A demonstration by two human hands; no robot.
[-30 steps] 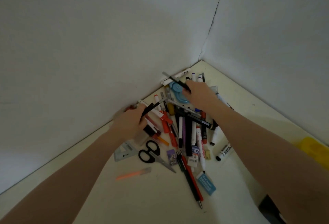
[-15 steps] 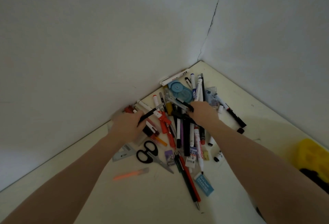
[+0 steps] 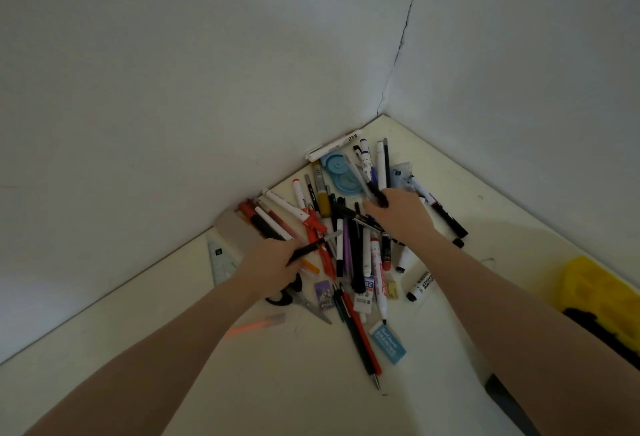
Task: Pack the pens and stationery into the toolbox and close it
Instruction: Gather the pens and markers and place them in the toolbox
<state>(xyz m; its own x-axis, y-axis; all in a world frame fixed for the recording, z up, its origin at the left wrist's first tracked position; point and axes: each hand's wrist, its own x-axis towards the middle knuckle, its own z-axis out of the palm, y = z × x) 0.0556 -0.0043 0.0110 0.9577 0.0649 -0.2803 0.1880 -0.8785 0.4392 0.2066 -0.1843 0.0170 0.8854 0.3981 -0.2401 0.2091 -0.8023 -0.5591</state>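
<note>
A pile of pens and markers lies in the corner of a pale table. My left hand grips a black pen at the pile's left side, over black scissors. My right hand holds a clear pen with a dark tip over the pile's upper right. A blue tape dispenser lies near the corner. A blue eraser, a red pen and a black-and-white marker lie at the pile's near side. The yellow toolbox sits at the right edge, partly cut off.
Two white walls meet behind the pile. A clear set square and a beige case lie against the left wall. An orange translucent strip lies apart on the table. A dark object shows at the bottom right.
My left hand drew back toward me with the black pen, uncovering the beige case and set square. My right hand moved from the blue dispenser down and right over the pile, still holding a pen.
</note>
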